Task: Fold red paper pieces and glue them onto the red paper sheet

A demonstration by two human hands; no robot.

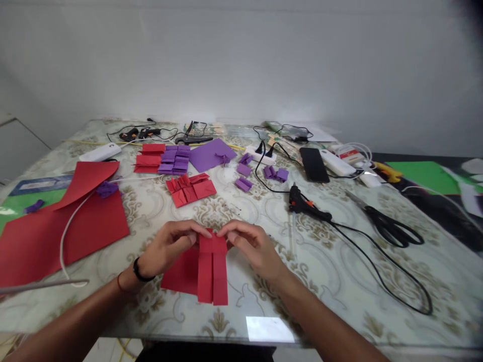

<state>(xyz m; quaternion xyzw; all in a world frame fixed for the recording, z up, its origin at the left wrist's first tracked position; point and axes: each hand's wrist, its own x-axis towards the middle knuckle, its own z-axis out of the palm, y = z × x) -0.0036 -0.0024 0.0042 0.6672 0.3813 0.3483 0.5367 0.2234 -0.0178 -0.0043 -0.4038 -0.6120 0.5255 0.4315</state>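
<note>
Pale wall [241,60] behind, floral-patterned counter [328,291] below, and all the action is near the middle! Folded red paper [220,276] lies between two hands: the left hand [171,249] grips its far edge from the left, fingers bent, while the right hand [256,246] grips that same edge from the right. Just beside it, on the left, a flat red piece [181,274] pokes out. Farther back sits a pleated red piece [190,189], with pleated purple paper [175,160] beyond. Over right, a black glue gun [307,205] lies near black-handled scissors [388,226]; large red sheets [94,226] spread at left.
</note>
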